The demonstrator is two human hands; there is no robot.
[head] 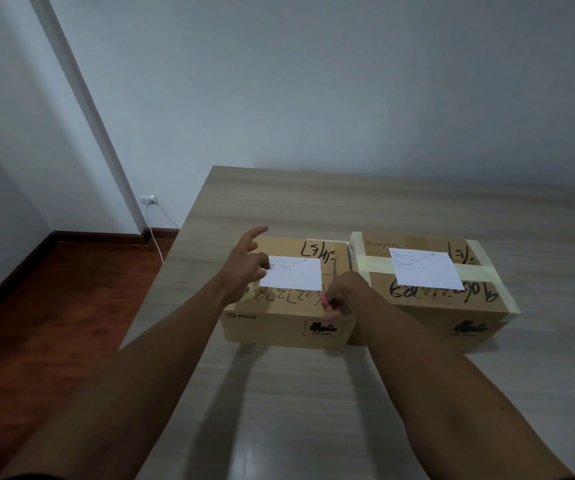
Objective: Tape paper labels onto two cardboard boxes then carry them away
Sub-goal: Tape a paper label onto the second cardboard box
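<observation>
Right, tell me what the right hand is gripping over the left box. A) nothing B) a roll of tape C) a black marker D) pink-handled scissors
D: the right hand curls round pink handles, and the blades of the scissors point away over the top of the left box, beside its paper label.

in front of me is a pale wood-grain table with its far edge against the wall, and two brown cardboard boxes sit directly on it, side by side and touching. the left brown cardboard box marked pico stands near the table's left edge; the right brown cardboard box banded with pale tape sits just beside it
</observation>
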